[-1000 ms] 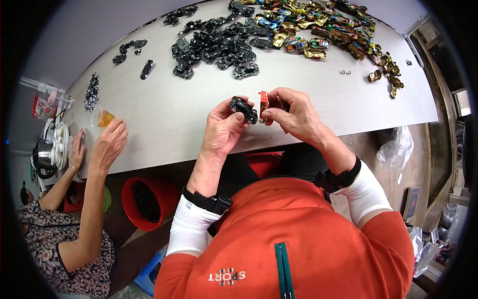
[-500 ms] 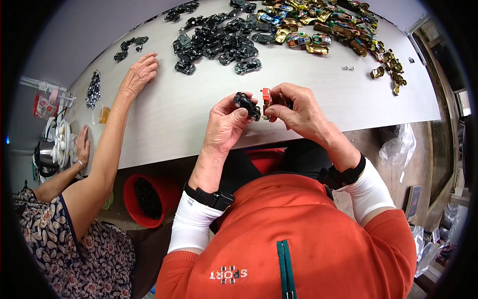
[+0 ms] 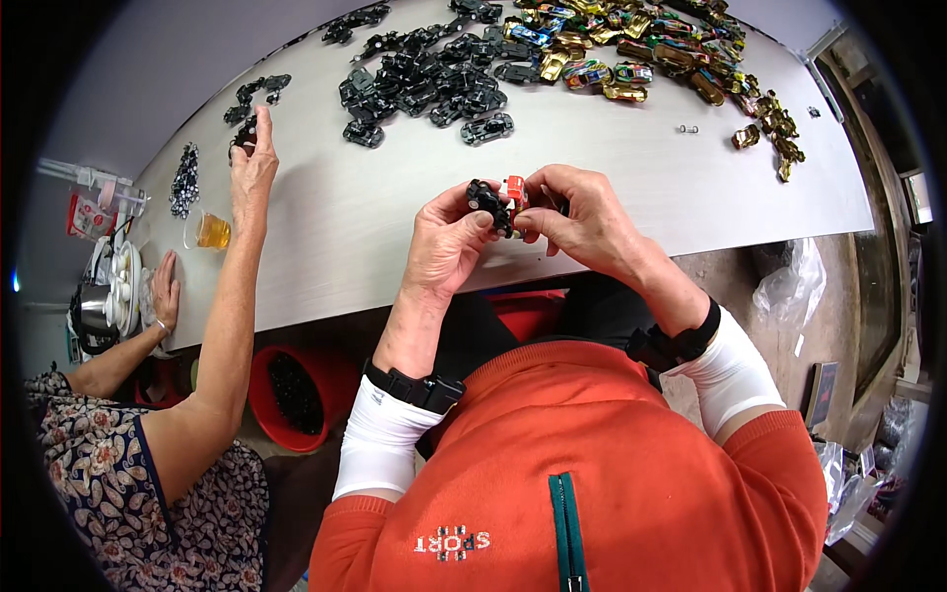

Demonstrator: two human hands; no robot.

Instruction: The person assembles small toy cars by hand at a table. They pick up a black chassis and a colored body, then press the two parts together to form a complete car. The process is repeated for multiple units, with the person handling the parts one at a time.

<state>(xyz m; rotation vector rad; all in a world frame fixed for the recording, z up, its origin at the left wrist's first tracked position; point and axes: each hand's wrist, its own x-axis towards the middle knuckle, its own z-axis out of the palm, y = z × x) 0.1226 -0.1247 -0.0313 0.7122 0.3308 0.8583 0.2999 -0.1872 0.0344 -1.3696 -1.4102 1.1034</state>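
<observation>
Close to the table's near edge, my left hand (image 3: pixel 439 247) grips a black toy car chassis (image 3: pixel 483 197) with small wheels between thumb and fingers. Against its right side is a red toy car body (image 3: pixel 516 187), pinched by the thumb and fingers of my right hand (image 3: pixel 590 219). The two parts meet or overlap, but my fingertips hide exactly how they fit. Beyond my hands lies a heap of black chassis (image 3: pixel 414 84). To its right spreads a pile of gold and multicoloured car bodies (image 3: pixel 671 59).
On the left, a co-worker's hand (image 3: pixel 254 178) is at a black chassis (image 3: pixel 245 133). A cup of amber drink (image 3: pixel 211 232) and a small pile of wheel parts (image 3: pixel 184 183) are nearby. One wheel axle (image 3: pixel 689 129) lies right. A red bucket (image 3: pixel 258 390) stands below the edge.
My right hand has moved slightly left, bringing the red body against the chassis. The co-worker's hand has shifted left and now has a black chassis at its fingers.
</observation>
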